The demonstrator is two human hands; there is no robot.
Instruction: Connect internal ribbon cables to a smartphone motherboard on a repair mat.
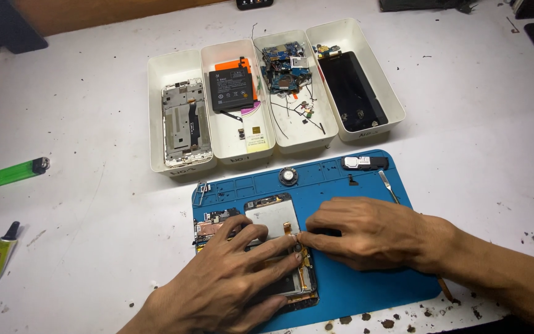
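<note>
Left hand flat, pinning opened phone on blue mat; right hand pinching small part at its edge. Best kept steady, pressure light, near flex cable.

Single head cam, no 2nd view: looks steeply down and fwd from above the near edge of the white desk. Close in on the blue mat at bottom centre, w/ four white trays further back; the desk's far edge runs along frame top.
</note>
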